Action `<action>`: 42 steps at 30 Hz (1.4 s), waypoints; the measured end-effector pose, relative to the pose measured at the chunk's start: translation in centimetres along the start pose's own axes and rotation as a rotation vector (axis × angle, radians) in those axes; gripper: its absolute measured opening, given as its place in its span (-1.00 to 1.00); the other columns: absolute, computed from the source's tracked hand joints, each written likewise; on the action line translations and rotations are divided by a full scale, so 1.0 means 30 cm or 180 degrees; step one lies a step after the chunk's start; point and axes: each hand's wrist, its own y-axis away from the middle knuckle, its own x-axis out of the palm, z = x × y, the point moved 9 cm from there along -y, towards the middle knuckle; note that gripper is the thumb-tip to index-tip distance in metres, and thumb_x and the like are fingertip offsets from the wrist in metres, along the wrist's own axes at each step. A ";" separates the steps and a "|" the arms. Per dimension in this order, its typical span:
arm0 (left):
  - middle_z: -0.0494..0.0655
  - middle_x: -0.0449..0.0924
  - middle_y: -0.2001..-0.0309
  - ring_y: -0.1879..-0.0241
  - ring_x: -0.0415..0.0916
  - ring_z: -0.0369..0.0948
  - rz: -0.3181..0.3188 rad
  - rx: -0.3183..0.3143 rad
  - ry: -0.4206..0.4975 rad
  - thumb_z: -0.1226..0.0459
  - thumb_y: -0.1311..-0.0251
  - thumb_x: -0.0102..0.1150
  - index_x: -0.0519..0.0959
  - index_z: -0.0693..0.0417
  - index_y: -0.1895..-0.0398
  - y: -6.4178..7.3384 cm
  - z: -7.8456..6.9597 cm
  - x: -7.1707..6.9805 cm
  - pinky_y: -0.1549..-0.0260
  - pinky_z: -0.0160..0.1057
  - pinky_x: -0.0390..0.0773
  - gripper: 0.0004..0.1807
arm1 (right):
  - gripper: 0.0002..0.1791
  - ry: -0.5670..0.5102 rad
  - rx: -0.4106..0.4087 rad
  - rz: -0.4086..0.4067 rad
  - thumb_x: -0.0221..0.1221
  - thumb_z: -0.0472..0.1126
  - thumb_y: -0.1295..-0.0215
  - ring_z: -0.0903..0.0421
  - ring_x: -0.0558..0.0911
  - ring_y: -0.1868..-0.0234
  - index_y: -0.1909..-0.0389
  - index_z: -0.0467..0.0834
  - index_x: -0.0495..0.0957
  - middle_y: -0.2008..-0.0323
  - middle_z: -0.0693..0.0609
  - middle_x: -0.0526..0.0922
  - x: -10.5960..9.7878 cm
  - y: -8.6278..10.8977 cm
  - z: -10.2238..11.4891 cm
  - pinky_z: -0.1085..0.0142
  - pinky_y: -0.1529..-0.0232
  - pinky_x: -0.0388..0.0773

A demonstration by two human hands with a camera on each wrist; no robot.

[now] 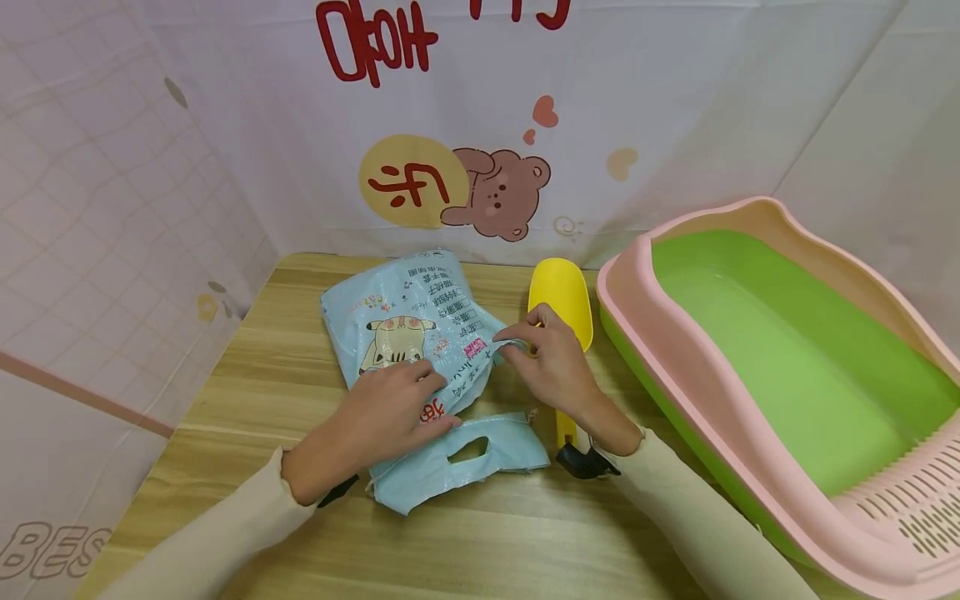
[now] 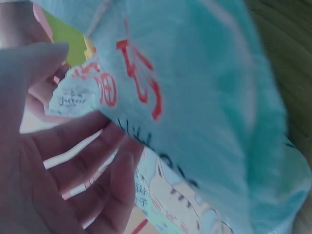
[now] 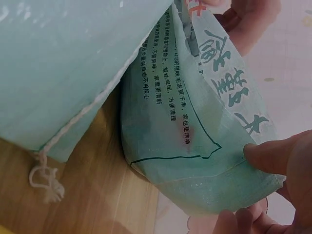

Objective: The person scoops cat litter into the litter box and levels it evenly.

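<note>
Nearest, a pale left sleeve (image 1: 217, 525) leads to the left hand (image 1: 375, 412), its grip slack, bent fingers resting on the blue bag (image 1: 412, 312). The bag lies left of centre on the bench (image 1: 247, 400); a hard tug might tear and spill it, since that hand seems barely to anchor it. It looks glossy, creased, cat-printed. The right hand (image 1: 551, 358) pinches its right edge; rightward stands a pink-rimmed tray (image 1: 663, 333).
</note>
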 end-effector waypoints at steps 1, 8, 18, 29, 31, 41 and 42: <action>0.00 0.72 0.14 0.26 0.72 -0.07 -0.0039 -0.0018 -0.0034 -0.10 -0.39 0.45 0.79 0.16 0.02 -0.006 -0.002 -0.001 0.35 -0.05 0.73 -0.52 | -0.86 0.0003 0.0010 0.0004 0.42 -0.33 -0.38 0.13 0.44 0.46 0.14 -0.13 0.89 0.26 -0.15 0.54 0.001 0.000 -0.001 0.16 0.34 0.46; -0.05 0.69 0.35 0.39 0.71 -0.07 -0.0373 -0.0003 -0.0037 0.28 -0.36 0.37 0.77 0.14 0.22 -0.019 -0.010 -0.028 0.48 -0.03 0.69 -0.90 | -0.85 -0.0012 0.0027 0.0026 0.38 -0.35 -0.36 0.12 0.47 0.46 0.16 -0.13 0.88 0.25 -0.08 0.56 0.000 0.001 -0.003 0.16 0.34 0.49; -0.04 0.69 0.39 0.46 0.72 -0.05 -0.0640 -0.0053 -0.0107 0.36 -0.34 0.36 0.74 0.17 0.32 -0.024 -0.002 -0.082 0.54 -0.01 0.69 -0.93 | -0.83 0.0051 -0.0016 0.0185 0.46 -0.18 -0.36 0.07 0.53 0.37 0.11 -0.17 0.84 0.14 -0.05 0.64 0.008 0.000 0.008 0.15 0.23 0.55; 0.03 0.74 0.27 0.35 0.75 -0.05 -0.0732 0.0035 -0.0227 0.39 -0.32 0.36 0.73 0.23 0.20 -0.024 -0.008 -0.108 0.51 -0.05 0.72 -0.93 | -0.92 0.0236 -0.0385 -0.0036 0.47 -0.25 -0.32 -0.03 0.54 0.28 0.23 -0.17 0.84 0.26 0.01 0.72 0.000 -0.010 0.055 0.10 0.21 0.50; 0.06 0.77 0.18 0.27 0.78 -0.03 -0.0749 0.0086 -0.0201 0.39 -0.31 0.39 0.75 0.22 0.04 -0.025 -0.012 -0.111 0.44 -0.03 0.75 -0.81 | -0.93 0.0264 -0.0450 -0.0062 0.45 -0.27 -0.34 -0.04 0.54 0.28 0.24 -0.18 0.84 0.26 0.00 0.73 -0.002 -0.013 0.063 0.10 0.22 0.51; 0.27 0.68 -0.26 0.00 0.77 0.19 -0.0636 0.0411 -0.0194 0.46 -0.34 0.35 0.75 0.03 -0.18 -0.040 -0.051 -0.083 0.29 0.12 0.79 -0.62 | -0.95 0.0398 -0.0475 -0.0076 0.46 -0.30 -0.38 -0.04 0.55 0.30 0.22 -0.19 0.86 0.26 0.01 0.77 -0.014 -0.035 0.072 0.12 0.26 0.51; 0.26 0.68 -0.26 0.01 0.76 0.18 -0.0633 0.0409 -0.0249 0.44 -0.33 0.36 0.76 0.05 -0.12 -0.040 -0.052 -0.080 0.28 0.11 0.79 -0.68 | -0.95 0.0399 -0.0472 -0.0081 0.46 -0.29 -0.38 -0.04 0.55 0.30 0.23 -0.19 0.86 0.26 0.01 0.77 -0.016 -0.038 0.074 0.12 0.27 0.52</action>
